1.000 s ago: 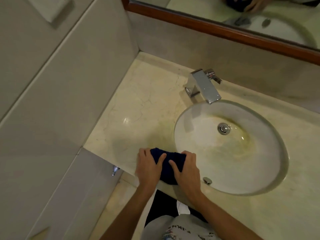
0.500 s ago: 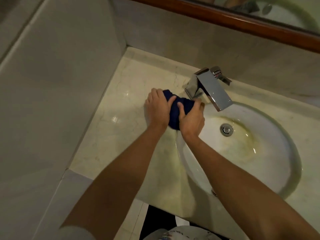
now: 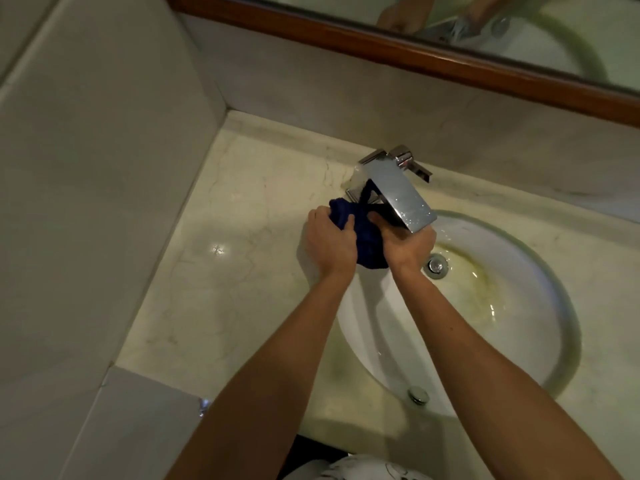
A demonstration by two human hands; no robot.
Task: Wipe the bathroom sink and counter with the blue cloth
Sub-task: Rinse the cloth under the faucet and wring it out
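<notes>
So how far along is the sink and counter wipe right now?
Nothing looks finished. In hand: the left hand and right hand grip the blue cloth at the chrome faucet base. Left: yellow-brown stains ring the sink basin near the drain, and the marble counter shows no wiped area.

Bunched blue cloth (image 3: 367,244) lies at sink (image 3: 519,341) rim on counter (image 3: 221,289).

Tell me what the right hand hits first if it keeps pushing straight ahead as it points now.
Probably the faucet: the right hand, gripping the blue cloth, sits just under its spout, fingers aimed at its base. Depth is unclear.
</notes>
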